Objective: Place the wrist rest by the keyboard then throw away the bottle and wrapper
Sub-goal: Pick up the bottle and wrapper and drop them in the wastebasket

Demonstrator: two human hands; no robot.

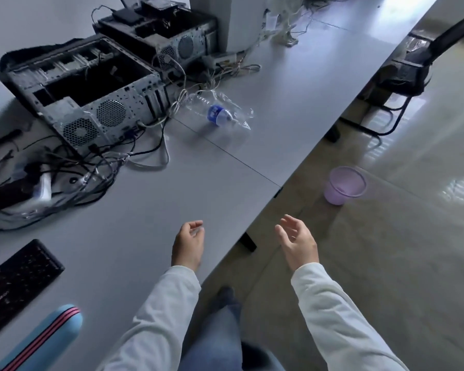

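A light blue wrist rest [42, 341] with pink and black stripes lies at the bottom left, just in front of the black keyboard [14, 285]. An empty clear bottle [215, 109] with a blue label lies on its side mid-table, with a clear plastic wrapper [240, 113] against it. My left hand [188, 245] hovers over the table's near edge with fingers loosely curled and holds nothing. My right hand [298, 242] hangs past the table edge over the floor, fingers apart and empty. Both hands are well short of the bottle.
Two open computer cases [91, 95] and a tangle of cables [65, 170] fill the left and back of the grey table [150, 210]. A small purple bin [344, 188] stands on the floor to the right. A black chair [410, 65] stands farther back.
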